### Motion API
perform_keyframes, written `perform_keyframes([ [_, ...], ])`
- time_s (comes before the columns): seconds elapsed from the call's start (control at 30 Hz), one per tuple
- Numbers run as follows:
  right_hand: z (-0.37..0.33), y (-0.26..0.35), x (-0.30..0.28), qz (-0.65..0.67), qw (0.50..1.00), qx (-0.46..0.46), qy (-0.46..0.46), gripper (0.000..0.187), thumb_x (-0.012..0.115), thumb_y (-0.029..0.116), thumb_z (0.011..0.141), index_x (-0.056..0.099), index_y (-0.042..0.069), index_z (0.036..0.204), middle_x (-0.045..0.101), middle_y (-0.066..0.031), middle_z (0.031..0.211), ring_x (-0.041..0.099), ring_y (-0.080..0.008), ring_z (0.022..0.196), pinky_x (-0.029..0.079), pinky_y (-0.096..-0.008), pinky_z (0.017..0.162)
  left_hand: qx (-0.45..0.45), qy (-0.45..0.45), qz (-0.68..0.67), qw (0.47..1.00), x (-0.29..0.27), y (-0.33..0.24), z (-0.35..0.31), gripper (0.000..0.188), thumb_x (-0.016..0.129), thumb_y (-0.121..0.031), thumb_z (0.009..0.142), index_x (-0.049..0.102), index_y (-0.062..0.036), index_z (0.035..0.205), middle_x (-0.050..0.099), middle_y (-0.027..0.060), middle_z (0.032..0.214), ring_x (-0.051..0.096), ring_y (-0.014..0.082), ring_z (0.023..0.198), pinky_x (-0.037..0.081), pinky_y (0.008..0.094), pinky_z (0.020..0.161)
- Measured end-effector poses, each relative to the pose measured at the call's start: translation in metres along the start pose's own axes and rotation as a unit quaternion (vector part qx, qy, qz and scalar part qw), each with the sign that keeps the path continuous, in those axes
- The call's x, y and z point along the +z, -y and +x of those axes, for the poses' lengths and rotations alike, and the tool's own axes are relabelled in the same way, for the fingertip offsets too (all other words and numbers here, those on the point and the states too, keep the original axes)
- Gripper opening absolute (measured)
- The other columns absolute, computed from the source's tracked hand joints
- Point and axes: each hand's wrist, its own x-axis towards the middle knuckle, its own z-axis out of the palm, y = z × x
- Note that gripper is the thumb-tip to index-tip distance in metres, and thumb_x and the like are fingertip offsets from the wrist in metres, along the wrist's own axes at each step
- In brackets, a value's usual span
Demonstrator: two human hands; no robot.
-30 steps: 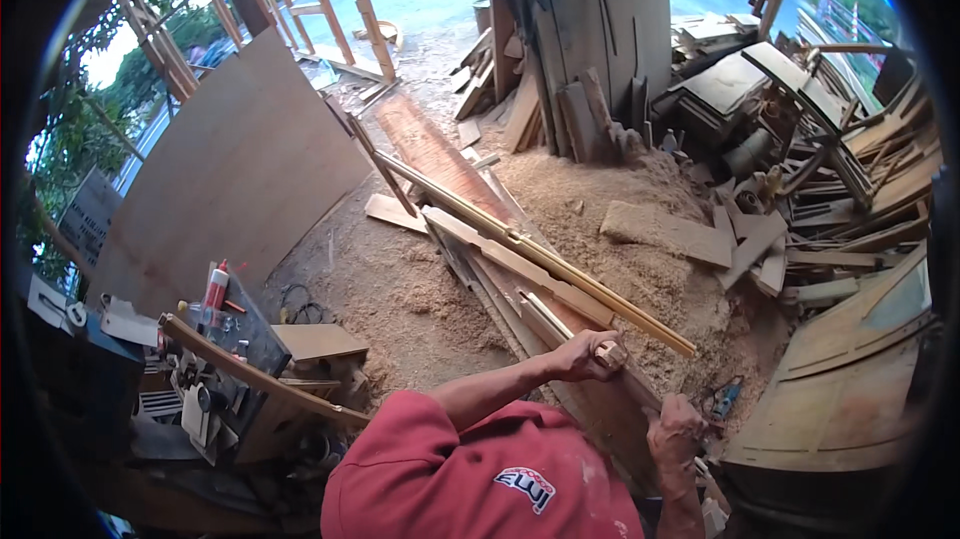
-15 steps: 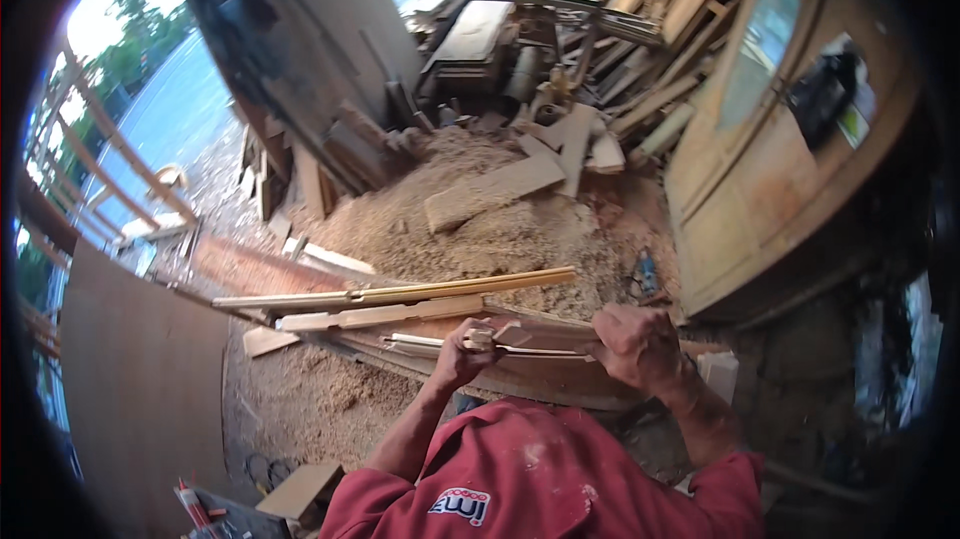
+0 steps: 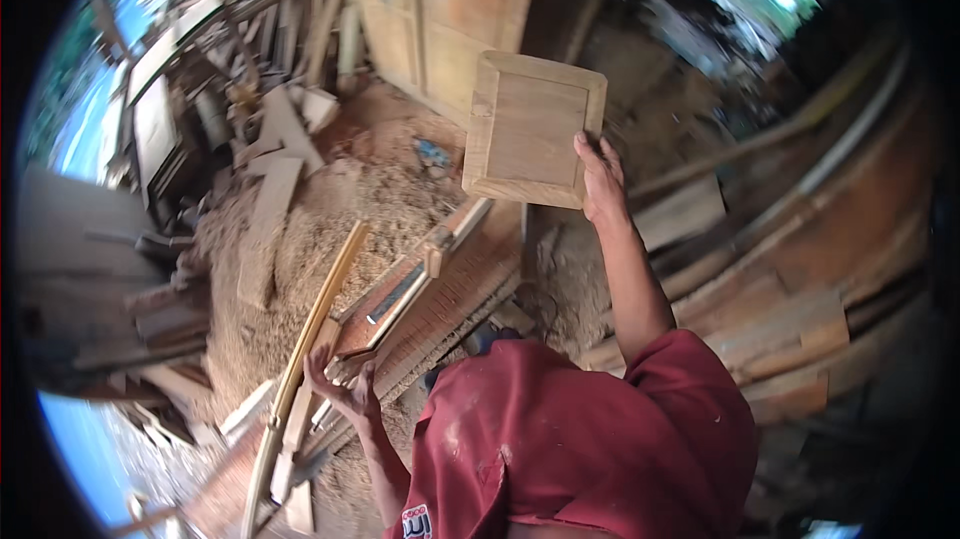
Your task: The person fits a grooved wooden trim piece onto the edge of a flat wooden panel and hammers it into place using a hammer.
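Note:
A wooden framed panel (image 3: pixel 530 129) with rounded corners is held up at the middle right, over the far end of the bench plank. My right hand (image 3: pixel 605 179) grips its lower right edge, the thumb lying on the face. Down on the left, my left hand (image 3: pixel 347 394) is open with its fingers spread, holding nothing, beside the long wooden strips (image 3: pixel 318 339). Close by on the reddish bench plank (image 3: pixel 480 264) lie a small wooden block (image 3: pixel 434 259), a pale thin strip (image 3: pixel 405 307) and a dark grey flat bar (image 3: pixel 396 294).
Sawdust (image 3: pixel 320 209) heaps beyond the bench, with offcut boards (image 3: pixel 268 229) on it and a blue tool (image 3: pixel 432 152) nearby. A wooden door (image 3: pixel 440 19) stands behind. Stacked lumber (image 3: pixel 160 129) fills the far left, and long boards (image 3: pixel 790 289) lie to the right.
The view has swung to the right. My hands, earlier close together over the bench, are now apart. My right hand has come up with the framed panel; my left hand has opened.

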Motion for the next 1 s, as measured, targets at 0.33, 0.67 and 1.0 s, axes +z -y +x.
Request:
perform_keyframes([
  [0.33,-0.133,-0.011,-0.17,0.022,0.974,0.092,-0.206,0.048,0.057,0.036,0.104,0.058,-0.002,0.134,0.063,-0.0123,0.131,0.057,-0.0228,0.124,0.043,-0.038,0.109,0.059,0.362,-0.009,0.93,0.019,-0.084,-0.042,0.033,0.062,-0.024,0.102,0.06,0.0071,0.115,0.068,0.0127,0.095,0.065,0.0224,0.085,0.052,0.0339,0.081],
  [0.67,-0.193,-0.052,-0.259,0.134,0.973,0.179,-0.065,0.046,0.054,0.032,0.104,0.059,-0.003,0.133,0.066,-0.0138,0.128,0.062,-0.0218,0.117,0.045,-0.0367,0.105,-0.184,0.542,-0.053,0.819,0.233,-0.157,-0.098,0.029,0.066,-0.023,0.1,0.07,0.0033,0.11,0.065,0.0017,0.082,0.056,0.0072,0.077,0.046,0.0252,0.07],
  [1.0,-0.214,-0.08,-0.345,0.087,0.956,0.238,-0.146,0.034,0.048,0.027,0.106,0.063,0.001,0.122,0.069,-0.0093,0.114,0.067,-0.019,0.1,0.054,-0.0357,0.092,-0.12,0.562,-0.064,0.816,0.297,-0.218,-0.189,0.024,0.079,-0.017,0.09,0.071,0.0047,0.087,0.067,0.0026,0.076,0.057,0.008,0.071,0.047,0.0267,0.065],
])
